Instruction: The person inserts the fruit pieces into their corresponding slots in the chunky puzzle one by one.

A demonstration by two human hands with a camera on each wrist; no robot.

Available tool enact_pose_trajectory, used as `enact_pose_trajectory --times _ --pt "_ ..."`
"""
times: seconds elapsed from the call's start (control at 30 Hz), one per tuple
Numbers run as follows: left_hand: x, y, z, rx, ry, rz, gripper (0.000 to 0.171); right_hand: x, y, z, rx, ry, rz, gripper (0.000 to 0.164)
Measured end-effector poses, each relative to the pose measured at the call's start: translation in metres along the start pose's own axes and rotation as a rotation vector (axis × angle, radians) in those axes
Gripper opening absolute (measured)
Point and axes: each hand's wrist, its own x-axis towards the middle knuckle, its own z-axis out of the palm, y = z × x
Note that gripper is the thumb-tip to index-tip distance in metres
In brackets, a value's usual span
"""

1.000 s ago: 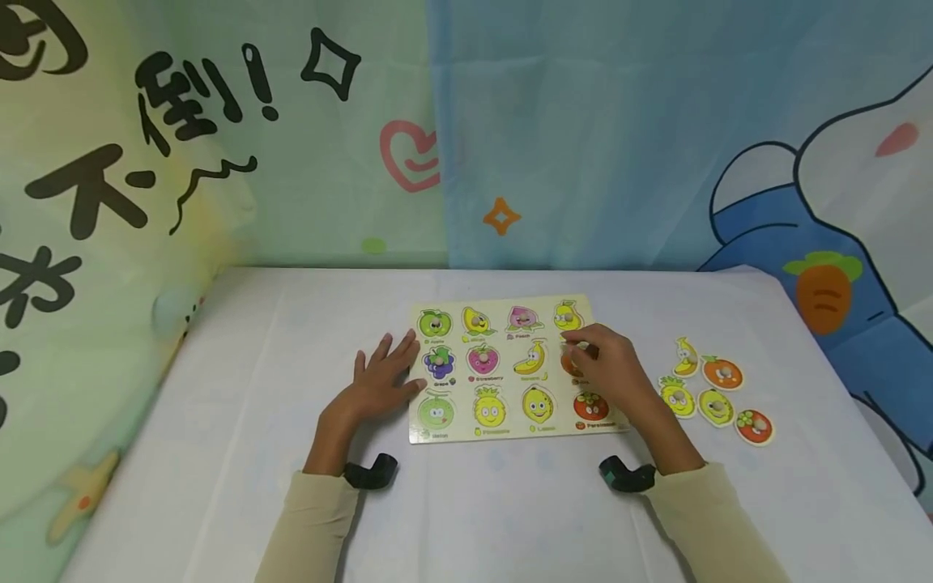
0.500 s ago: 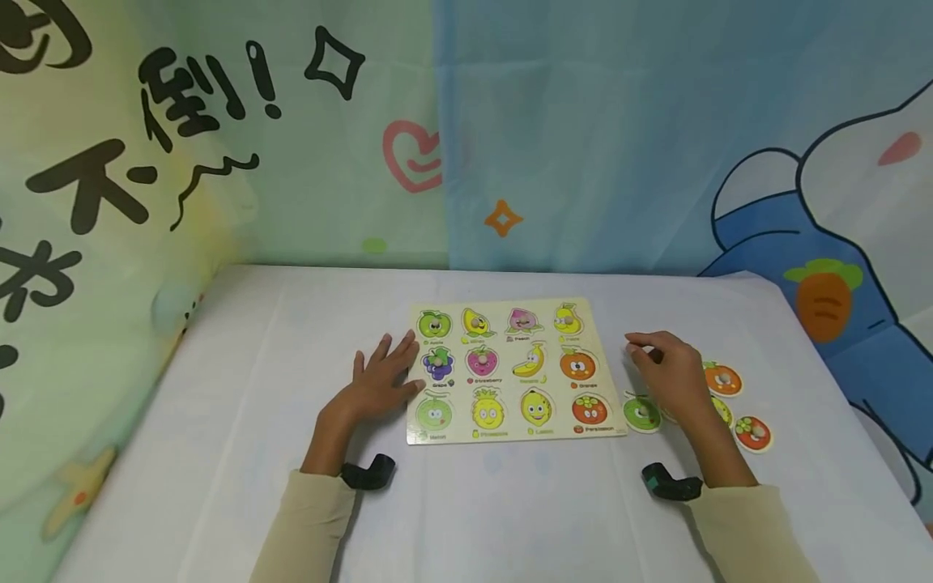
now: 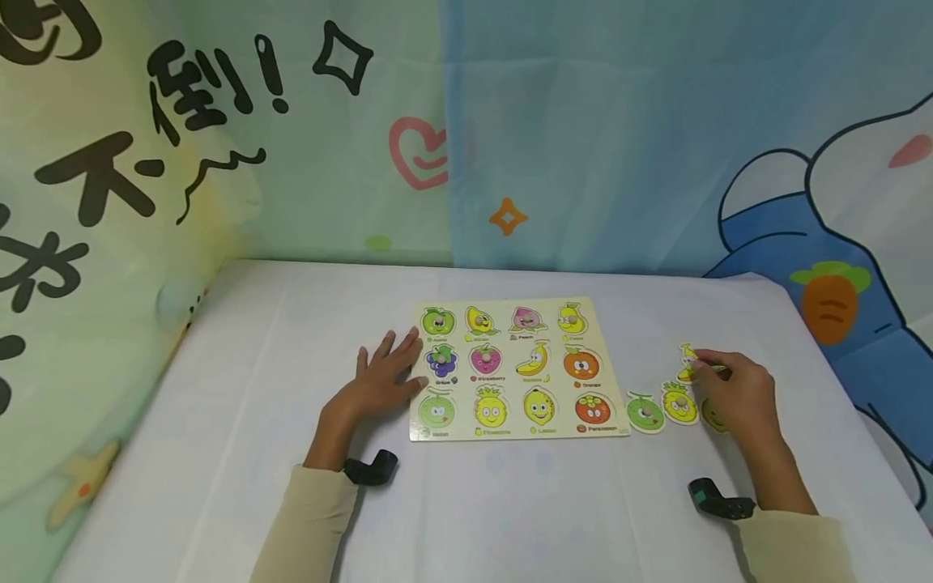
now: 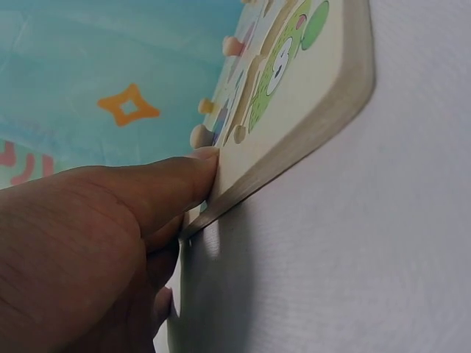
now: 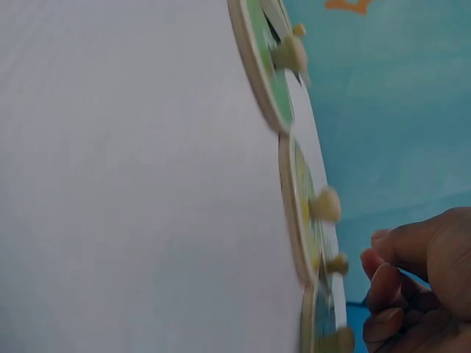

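Head view: Person at a white-covered surface (image 3: 510,506), printed backdrop (image 3: 583,146) behind. Left hand (image 3: 382,379) flat at the left edge of a wooden fruit puzzle board (image 3: 509,352), fingers straight and spread, gripping nothing that I can make out. Right hand (image 3: 739,393) well off to the board's right, thumb and forefinger drawn close together at the loose banana piece (image 3: 686,362). Whether they pinch it, I cannot tell. Melon piece (image 3: 645,414) just beside the board's lower right corner; pineapple piece (image 3: 680,405) next along; lemon piece (image 3: 713,416) partly under the right hand. Beige sleeves (image 3: 309,526), a dark wrist camera (image 3: 370,470) on each arm.

Left wrist view: thumb touching the board near a rounded corner. Green melon picture (image 4: 276,73) printed there; small knobs (image 4: 232,46) standing up beyond.

Right wrist view: knobbed pieces in a row, nearly edge-on. Right fingers curled, tips nearly meeting, near the knobs; anything between them is out of sight to me.
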Motion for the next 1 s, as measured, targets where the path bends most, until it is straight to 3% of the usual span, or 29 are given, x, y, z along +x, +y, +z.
enact_pose_trajectory --times 0.3,0.47,1.0 --pt "0.001 0.0 0.0 -0.005 0.008 0.007 0.071 0.004 0.02 -0.003 0.005 -0.053 0.1 0.043" --pt "0.0 0.0 0.0 -0.004 0.01 0.004 0.071 0.007 0.019 -0.001 -0.004 -0.114 0.075 0.044" --pt "0.0 0.001 0.001 0.006 0.01 -0.004 0.071 0.02 0.009 0.009 -0.096 -0.149 0.012 0.034"
